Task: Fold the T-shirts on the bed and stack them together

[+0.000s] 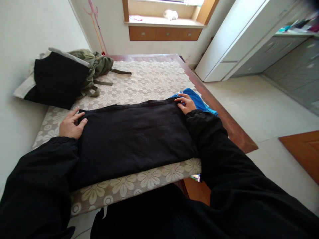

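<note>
Closest in, black sleeves reach forward over the near edge of the bed, whose cover is a beige lace-like cloth patterned with white daisy shapes. On it lies a black garment, folded into a broad flat rectangle of soft, matte fabric, spread crosswise between the two hands. The left hand rests palm down at the garment's left edge, fingers spread apart and lying on the dark cloth and the cover beside it, gripping nothing. The right hand presses on the garment's far right corner, fingers slightly parted and flat, not clamped on anything. Just beyond that hand a bright blue cloth pokes out from under the black fabric, by the bed's brown wooden frame. Farther back on the left sit a black and white folded pile and a crumpled olive-green garment with loose straps. At the far wall is a wooden window ledge with drawers. No writing can be read anywhere.
</note>
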`<state>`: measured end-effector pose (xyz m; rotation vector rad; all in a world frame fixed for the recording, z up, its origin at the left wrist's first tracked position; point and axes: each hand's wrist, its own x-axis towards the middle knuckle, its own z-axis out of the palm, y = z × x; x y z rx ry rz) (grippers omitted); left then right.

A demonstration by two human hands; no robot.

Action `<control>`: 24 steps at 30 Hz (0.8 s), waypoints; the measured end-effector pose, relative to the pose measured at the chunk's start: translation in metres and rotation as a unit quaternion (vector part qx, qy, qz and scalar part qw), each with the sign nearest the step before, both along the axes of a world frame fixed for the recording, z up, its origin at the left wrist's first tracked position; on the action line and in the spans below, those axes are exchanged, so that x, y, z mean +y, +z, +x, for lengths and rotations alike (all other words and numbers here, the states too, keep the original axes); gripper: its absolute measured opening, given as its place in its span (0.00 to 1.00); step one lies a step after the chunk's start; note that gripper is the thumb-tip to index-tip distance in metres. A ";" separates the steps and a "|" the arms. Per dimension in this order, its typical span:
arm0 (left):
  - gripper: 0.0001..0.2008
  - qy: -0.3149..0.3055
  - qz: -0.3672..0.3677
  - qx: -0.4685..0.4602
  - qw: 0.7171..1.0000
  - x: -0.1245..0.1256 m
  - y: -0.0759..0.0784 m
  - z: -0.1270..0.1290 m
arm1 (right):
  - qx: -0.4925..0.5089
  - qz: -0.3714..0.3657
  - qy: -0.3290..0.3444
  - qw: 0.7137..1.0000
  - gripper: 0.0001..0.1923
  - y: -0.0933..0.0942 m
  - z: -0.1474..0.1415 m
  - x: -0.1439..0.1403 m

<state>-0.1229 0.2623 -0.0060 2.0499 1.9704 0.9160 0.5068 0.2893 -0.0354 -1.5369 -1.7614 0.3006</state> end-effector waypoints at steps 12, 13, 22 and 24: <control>0.24 -0.033 -0.008 0.009 0.999 -0.002 0.009 0.005 | 0.011 -0.002 -0.001 1.000 0.14 0.009 -0.010 -0.006; 0.24 -0.034 -0.012 0.010 0.999 -0.003 0.010 0.005 | 0.013 -0.003 0.003 1.000 0.14 0.009 -0.010 -0.006; 0.23 -0.033 -0.032 0.014 0.999 -0.004 0.014 0.006 | 0.022 -0.029 0.010 0.999 0.13 0.012 -0.013 -0.006; 0.23 -0.032 -0.035 0.016 0.999 -0.004 0.013 0.005 | 0.023 -0.031 0.010 0.999 0.14 0.011 -0.013 -0.005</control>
